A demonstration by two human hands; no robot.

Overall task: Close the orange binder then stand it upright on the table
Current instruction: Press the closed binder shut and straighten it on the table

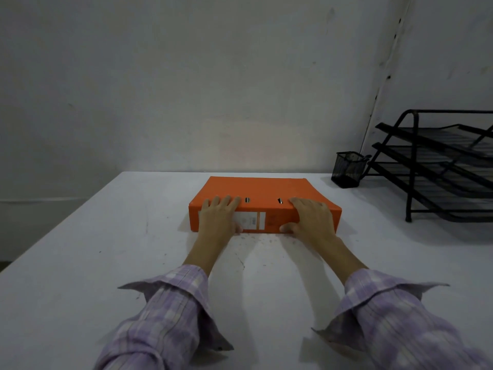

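The orange binder [262, 189] lies flat and closed on the white table [80, 263], its spine with a white label facing me. My left hand [220, 217] grips the left part of the spine, fingers over the top cover and thumb low on the spine. On the right part of the spine, my right hand [310, 218] holds the same way, fingers on top and thumb near the table. Two metal slots show on the cover between my hands.
A black mesh pen cup [348, 169] stands at the back right of the table. Beside it is a black wire three-tier paper tray [440, 166] along the right edge. A grey wall runs behind the table.
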